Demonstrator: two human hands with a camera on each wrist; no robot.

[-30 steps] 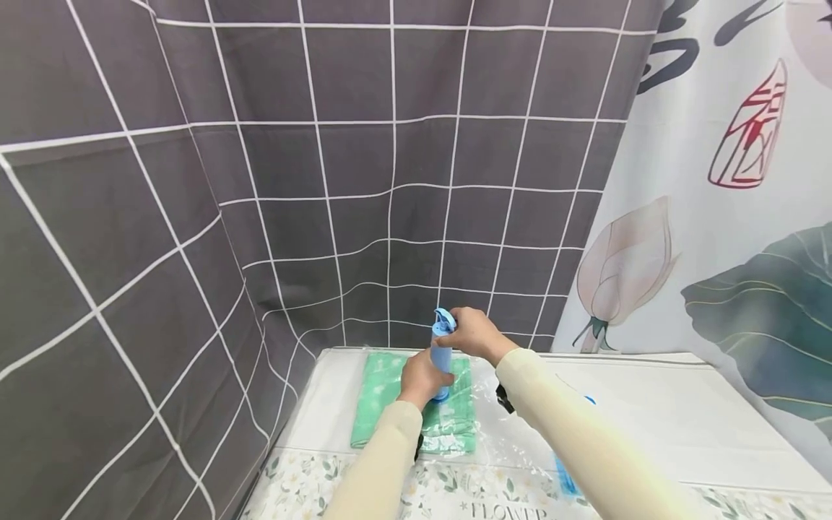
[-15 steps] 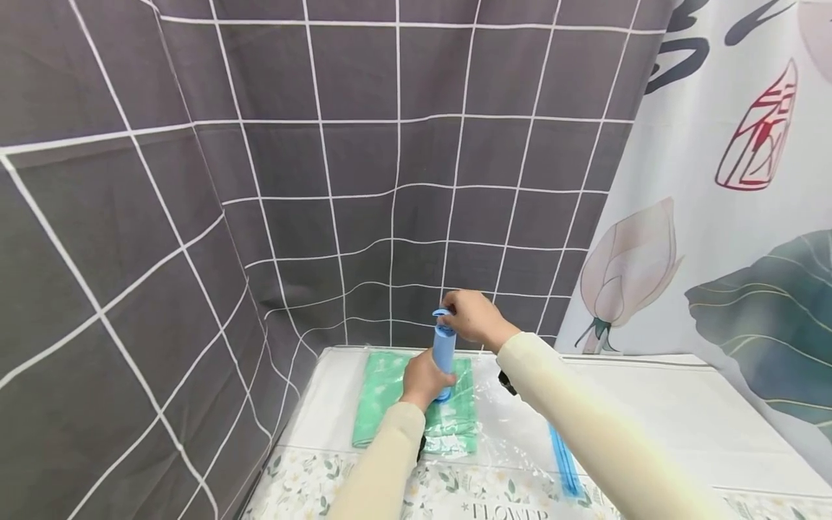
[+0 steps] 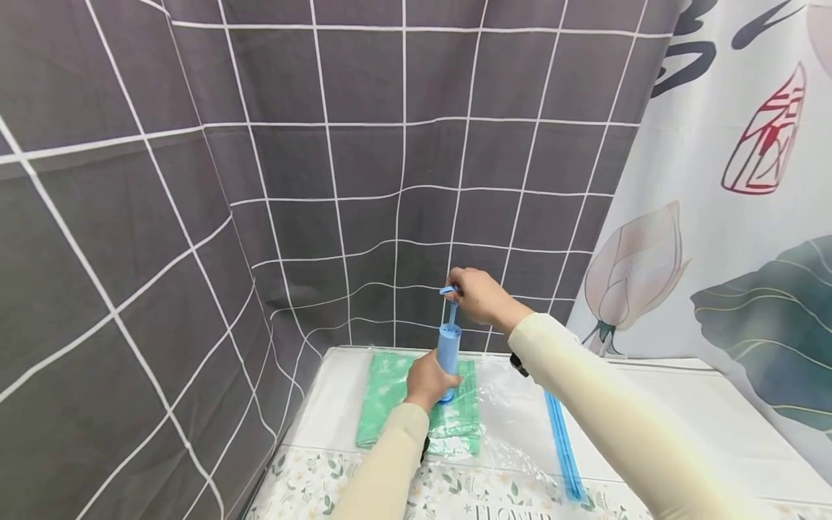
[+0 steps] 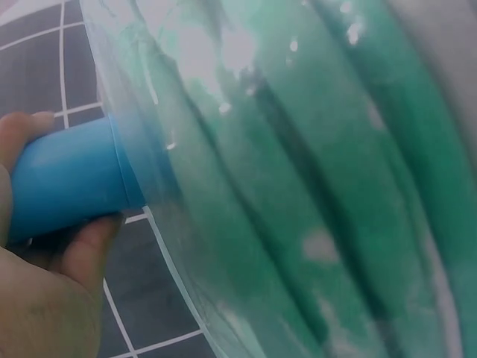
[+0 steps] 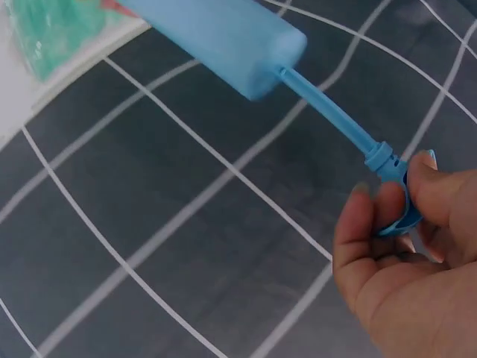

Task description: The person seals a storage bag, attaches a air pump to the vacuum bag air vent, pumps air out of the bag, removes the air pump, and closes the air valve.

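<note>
A light blue hand pump (image 3: 448,345) stands upright over a clear plastic bag (image 3: 513,415) with folded green cloth (image 3: 379,404) inside. My left hand (image 3: 430,380) wraps round the pump's barrel (image 4: 71,179) near its base, which meets the bag's plastic in the left wrist view. Above it, my right hand (image 3: 481,296) holds the pump's handle (image 5: 408,216) between thumb and fingers. The thin rod (image 5: 332,112) is drawn well out of the barrel's top. The cloth lies in thick folds under the shiny plastic.
A bright blue zip strip (image 3: 564,448) runs along the bag's right edge, partly behind the right sleeve. Beneath lies a white mat (image 3: 702,426) with a flower-print border (image 3: 312,469). A dark gridded curtain (image 3: 364,166) rises behind and at the left.
My right hand has moved up with the handle, drawing the rod out of the barrel. My left hand stays round the barrel. The right forearm has uncovered more of the zip strip.
</note>
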